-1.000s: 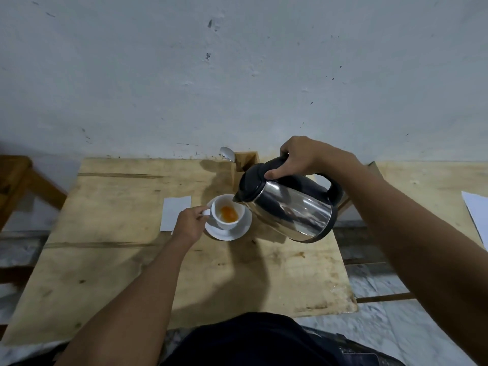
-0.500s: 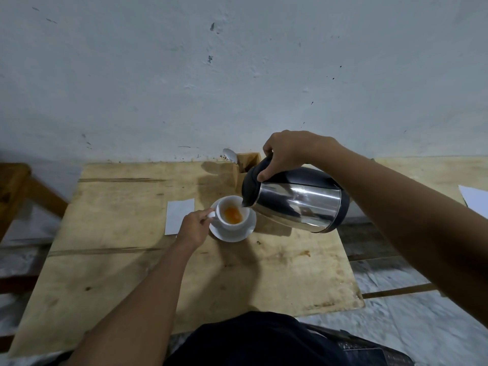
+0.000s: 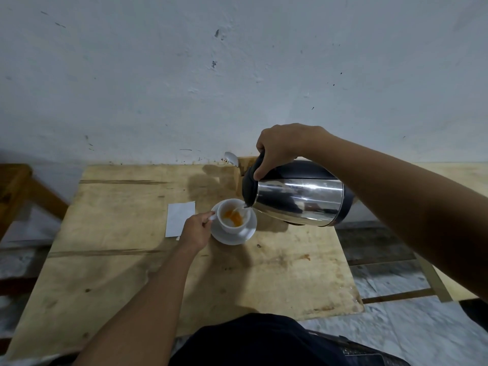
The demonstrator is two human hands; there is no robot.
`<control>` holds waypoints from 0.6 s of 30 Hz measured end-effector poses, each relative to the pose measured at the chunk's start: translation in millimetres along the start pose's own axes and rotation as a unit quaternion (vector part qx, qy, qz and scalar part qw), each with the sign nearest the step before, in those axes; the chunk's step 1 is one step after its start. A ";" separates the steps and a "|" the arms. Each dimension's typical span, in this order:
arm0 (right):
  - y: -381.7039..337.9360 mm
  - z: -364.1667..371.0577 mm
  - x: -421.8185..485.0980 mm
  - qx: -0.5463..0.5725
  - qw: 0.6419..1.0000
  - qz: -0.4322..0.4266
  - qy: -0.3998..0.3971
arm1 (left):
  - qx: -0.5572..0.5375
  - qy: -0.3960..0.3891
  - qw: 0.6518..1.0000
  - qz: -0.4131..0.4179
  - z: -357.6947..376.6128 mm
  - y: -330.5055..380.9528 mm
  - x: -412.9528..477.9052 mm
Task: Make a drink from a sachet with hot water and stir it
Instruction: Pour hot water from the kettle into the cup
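Observation:
A white cup (image 3: 229, 225) with orange powder and liquid inside stands on a white saucer (image 3: 237, 237) on the wooden table (image 3: 118, 260). My left hand (image 3: 196, 229) pinches the cup's handle from the left. My right hand (image 3: 281, 147) grips the black handle of a steel kettle (image 3: 295, 198), which is tipped nearly level, spout over the cup. A thin stream of water runs from the spout into the cup. A white sachet (image 3: 179, 217) lies flat just left of my left hand.
A spoon (image 3: 231, 158) sticks up from a small wooden holder (image 3: 244, 165) behind the kettle, near the wall. A second wooden surface (image 3: 464, 175) lies at the right, a wooden chair (image 3: 15, 191) at the left. Marble floor shows below the table.
The kettle has tipped further toward the cup and water now flows from its spout. The orange contents have spread in the cup. My left hand stays on the handle.

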State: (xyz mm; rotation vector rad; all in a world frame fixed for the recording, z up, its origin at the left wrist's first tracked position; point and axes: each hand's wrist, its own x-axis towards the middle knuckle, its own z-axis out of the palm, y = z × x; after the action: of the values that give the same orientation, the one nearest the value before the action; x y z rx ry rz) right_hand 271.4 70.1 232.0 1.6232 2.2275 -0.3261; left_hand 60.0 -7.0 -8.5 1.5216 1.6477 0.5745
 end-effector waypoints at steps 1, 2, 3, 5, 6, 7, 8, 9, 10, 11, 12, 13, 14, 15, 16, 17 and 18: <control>0.1 -1.7 -1.5 -0.001 1.000 -0.001 -0.001 | 0.001 0.001 1.000 0.000 0.2 0.2 -0.3; 0.0 -2.9 -2.5 -0.003 1.000 -0.002 -0.002 | 0.001 0.001 1.000 -0.002 0.6 0.1 -0.8; -0.2 -4.3 -3.8 -0.005 1.000 -0.002 -0.003 | 0.002 0.001 1.000 -0.004 0.4 0.3 -1.2; -0.7 -5.9 -4.2 -0.011 1.000 -0.002 -0.004 | 0.004 0.001 1.000 -0.005 0.2 0.7 -1.1; -0.8 -6.7 -4.1 -0.013 1.000 -0.003 -0.005 | 0.005 0.000 1.000 -0.005 0.0 0.9 -0.9; -0.9 -7.5 -4.0 -0.015 1.000 -0.003 -0.005 | 0.006 -0.001 1.000 -0.006 -0.4 1.5 -1.0; -0.9 -8.6 -4.3 -0.017 1.000 -0.003 -0.005 | 0.006 -0.002 1.000 -0.008 -0.6 1.9 -1.1; -0.9 -10.0 -5.1 -0.019 1.000 -0.003 -0.005 | 0.007 -0.003 1.000 -0.010 -0.8 2.4 -1.3; -1.0 -11.1 -5.7 -0.020 1.000 -0.001 -0.005 | 0.006 -0.004 1.000 -0.011 -0.7 2.4 -1.4; -1.0 -12.3 -6.7 -0.020 1.000 -0.001 -0.005 | 0.006 -0.004 1.000 -0.012 -0.7 2.6 -1.7; -1.2 -13.4 -7.5 -0.020 1.000 0.000 -0.005 | 0.007 -0.004 1.000 -0.011 -0.3 2.6 -2.1; -1.2 -14.5 -8.6 -0.019 1.000 0.001 -0.004 | 0.009 -0.003 1.000 -0.009 -0.2 3.2 -2.6; -1.2 -15.4 -9.1 -0.018 1.000 0.000 -0.004 | 0.010 -0.002 1.000 -0.009 0.0 3.8 -3.0; -1.2 -16.3 -9.9 -0.017 1.000 -0.001 -0.004 | 0.011 -0.001 1.000 -0.010 0.1 4.5 -3.4; -1.2 -17.2 -10.4 -0.015 1.000 -0.001 -0.005 | 0.010 0.000 1.000 -0.013 0.3 5.0 -3.8; -1.0 -17.8 -11.0 -0.013 1.000 -0.001 -0.006 | 0.009 0.001 1.000 -0.016 0.5 5.8 -4.2; -0.9 -18.3 -11.6 -0.011 1.000 -0.002 -0.007 | 0.008 0.003 1.000 -0.018 0.8 6.3 -4.5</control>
State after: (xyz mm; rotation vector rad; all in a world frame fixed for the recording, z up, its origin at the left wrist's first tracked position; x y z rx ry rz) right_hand 270.9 66.9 253.5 1.6012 2.2161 -0.3106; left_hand 64.2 -10.4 -3.0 1.5013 1.6839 0.5478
